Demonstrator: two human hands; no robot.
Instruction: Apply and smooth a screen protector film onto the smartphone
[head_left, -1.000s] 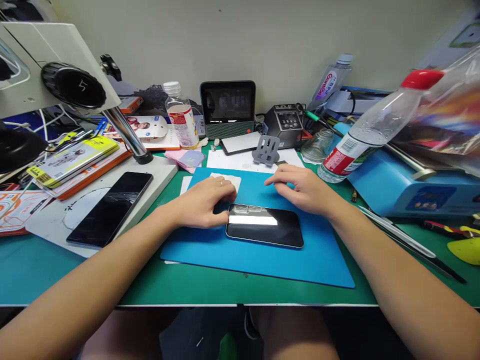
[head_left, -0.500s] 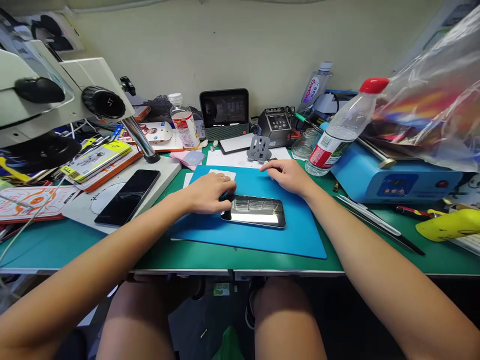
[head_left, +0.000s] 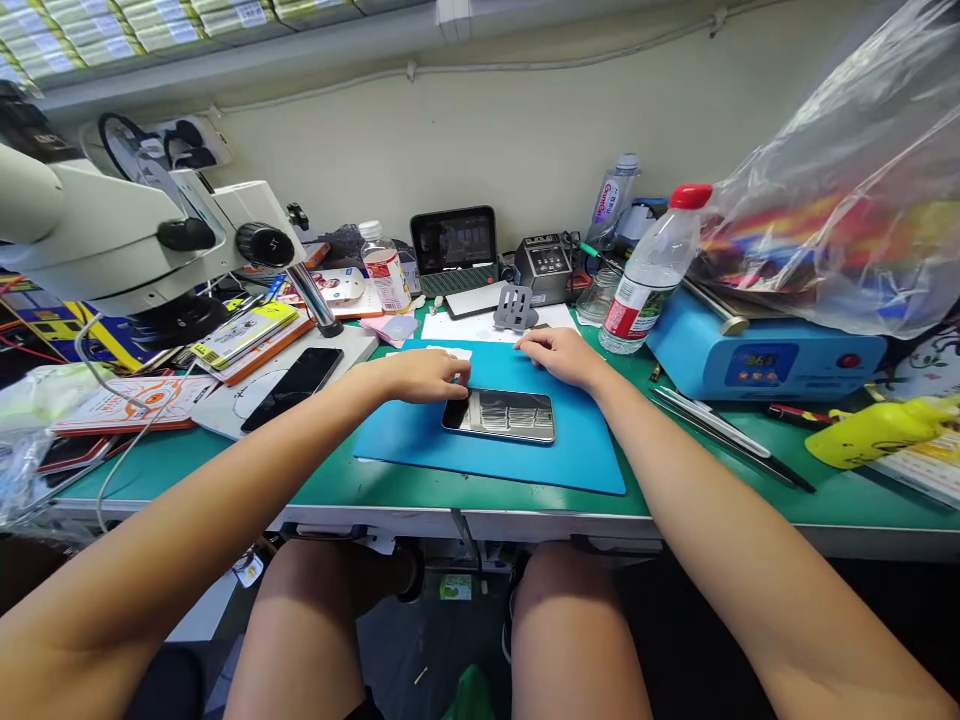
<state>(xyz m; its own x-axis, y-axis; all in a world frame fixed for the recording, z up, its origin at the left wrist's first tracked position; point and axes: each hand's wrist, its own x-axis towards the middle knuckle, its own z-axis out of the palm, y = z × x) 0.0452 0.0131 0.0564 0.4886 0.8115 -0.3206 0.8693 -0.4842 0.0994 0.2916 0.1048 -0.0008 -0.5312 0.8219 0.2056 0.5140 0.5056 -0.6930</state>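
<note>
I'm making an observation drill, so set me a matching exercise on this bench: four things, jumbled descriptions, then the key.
Column one
1. left hand
2. right hand
3. blue machine
4. phone on the left

Column two
A. lies on the microscope's white base
B. is at the left end of the phone on the mat
C. has a lit display on its front
D. is over the far right part of the blue mat

Pairs: 1-B, 2-D, 3-C, 4-A
</note>
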